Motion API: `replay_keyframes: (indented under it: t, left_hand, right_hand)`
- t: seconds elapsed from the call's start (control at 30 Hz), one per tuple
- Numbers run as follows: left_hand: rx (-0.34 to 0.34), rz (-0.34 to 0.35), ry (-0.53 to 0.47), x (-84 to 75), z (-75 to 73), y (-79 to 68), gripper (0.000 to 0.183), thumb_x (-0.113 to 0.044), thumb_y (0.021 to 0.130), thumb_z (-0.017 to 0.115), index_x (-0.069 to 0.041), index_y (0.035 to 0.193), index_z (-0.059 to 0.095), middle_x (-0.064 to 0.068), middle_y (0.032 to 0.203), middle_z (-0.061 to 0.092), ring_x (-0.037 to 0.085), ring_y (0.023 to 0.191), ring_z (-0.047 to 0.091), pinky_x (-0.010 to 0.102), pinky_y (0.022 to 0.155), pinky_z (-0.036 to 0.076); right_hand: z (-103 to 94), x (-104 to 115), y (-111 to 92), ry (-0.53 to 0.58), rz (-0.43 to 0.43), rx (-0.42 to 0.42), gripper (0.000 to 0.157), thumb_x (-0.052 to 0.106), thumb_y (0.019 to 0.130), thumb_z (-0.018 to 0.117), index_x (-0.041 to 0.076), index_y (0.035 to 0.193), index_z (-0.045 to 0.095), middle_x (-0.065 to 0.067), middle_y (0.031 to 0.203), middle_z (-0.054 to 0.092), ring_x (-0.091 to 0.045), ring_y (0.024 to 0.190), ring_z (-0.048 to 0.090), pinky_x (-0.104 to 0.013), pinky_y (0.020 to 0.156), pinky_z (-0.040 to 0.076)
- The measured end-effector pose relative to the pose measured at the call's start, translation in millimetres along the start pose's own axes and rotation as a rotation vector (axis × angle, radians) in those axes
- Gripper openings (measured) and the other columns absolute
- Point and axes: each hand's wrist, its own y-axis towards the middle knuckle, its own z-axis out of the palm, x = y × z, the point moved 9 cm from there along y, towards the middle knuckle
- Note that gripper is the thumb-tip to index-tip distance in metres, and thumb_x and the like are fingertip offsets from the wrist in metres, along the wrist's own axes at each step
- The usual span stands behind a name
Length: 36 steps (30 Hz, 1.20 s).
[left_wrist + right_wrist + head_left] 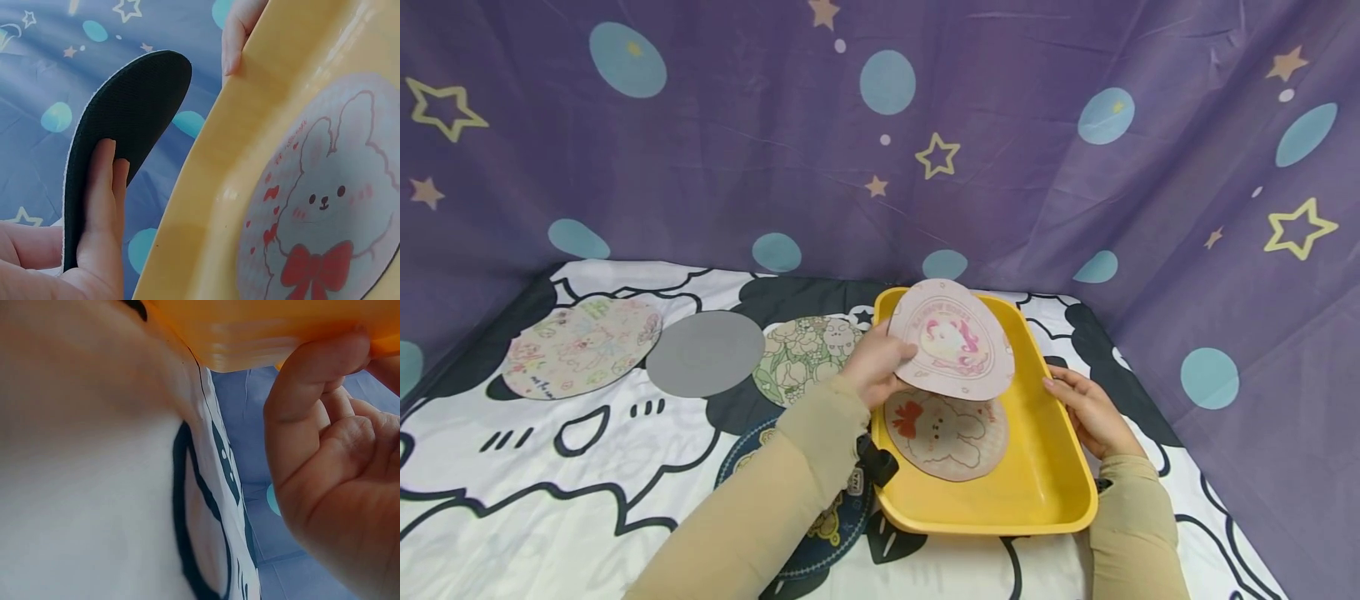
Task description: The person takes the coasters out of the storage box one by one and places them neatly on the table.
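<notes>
My left hand [880, 362] grips the left edge of a pink round mouse pad [951, 342], thumb on the printed face and fingers on the dark back. In the left wrist view, that mouse pad [128, 106] stands edge-on, slightly bent, above the yellow tray [1037, 467]. Inside the tray lies another round mouse pad [947, 442] with a rabbit and red bow, partly covered in the head view by the held one. My right hand [1093, 412] holds the tray's right rim. Part of its grip is hidden in the right wrist view, below the tray wall [250, 337].
Left of the tray lie a green floral mouse pad [805, 354], a plain grey disc [706, 354] and a colourfully doodled one [583, 346]. A dark blue round pad [842, 533] sits partly under my left forearm. A purple curtain [820, 150] hangs behind the patterned cloth [512, 500].
</notes>
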Motion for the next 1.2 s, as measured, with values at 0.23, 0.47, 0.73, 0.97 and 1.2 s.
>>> replay_keyframes:
  t: [0.23, 0.47, 0.73, 0.97, 1.2]
  left_hand:
    - [0.032, 0.024, 0.004, -5.5, -2.0, -11.8, 0.058, 0.003, 0.101, 0.042, -0.020, 0.153, 0.033, 0.014, 0.129, 0.058, 0.021, 0.103, 0.062, 0.042, 0.092, 0.055]
    - [0.056, 0.055, 0.010, -12.1, -6.6, -23.0, 0.059, 0.003, 0.100, 0.042, -0.018, 0.155, 0.030, 0.015, 0.131, 0.056, 0.021, 0.101, 0.062, 0.039, 0.087, 0.057]
    - [0.067, 0.063, 0.013, -13.4, -17.7, -30.5, 0.059, 0.003, 0.100, 0.040, -0.017, 0.155, 0.028, 0.015, 0.128, 0.054, 0.019, 0.098, 0.061, 0.034, 0.079, 0.055]
    - [0.096, 0.061, 0.019, -10.3, -28.2, -35.5, 0.056, 0.002, 0.101, 0.039, -0.016, 0.154, 0.030, 0.013, 0.128, 0.054, 0.017, 0.097, 0.061, 0.032, 0.079, 0.054]
    - [0.106, 0.064, 0.023, -9.3, -38.2, -42.0, 0.054, 0.002, 0.101, 0.039, -0.013, 0.152, 0.030, 0.013, 0.127, 0.053, 0.017, 0.098, 0.061, 0.032, 0.080, 0.054]
  right_hand:
    - [-0.2, 0, 0, -0.011, 0.008, -0.010, 0.049, 0.020, 0.104, 0.052, -0.006, 0.142, 0.037, 0.003, 0.106, 0.072, -0.011, 0.090, 0.071, -0.026, 0.077, 0.061]
    - [-0.1, 0, 0, -0.011, 0.006, -0.011, 0.046, 0.021, 0.104, 0.053, -0.004, 0.141, 0.039, 0.003, 0.106, 0.072, -0.011, 0.090, 0.072, -0.027, 0.077, 0.061]
    - [0.5, 0, 0, -0.016, 0.022, -0.017, 0.047, 0.023, 0.103, 0.054, -0.002, 0.141, 0.040, 0.005, 0.108, 0.072, -0.011, 0.092, 0.071, -0.027, 0.079, 0.061]
    - [0.4, 0, -1, -0.016, 0.010, -0.013, 0.040, 0.021, 0.104, 0.053, 0.002, 0.138, 0.044, 0.005, 0.107, 0.072, -0.011, 0.091, 0.071, -0.026, 0.078, 0.061]
    - [0.1, 0, 0, -0.014, 0.009, -0.012, 0.032, 0.021, 0.104, 0.053, 0.008, 0.132, 0.050, 0.006, 0.107, 0.072, -0.010, 0.091, 0.071, -0.026, 0.078, 0.061]
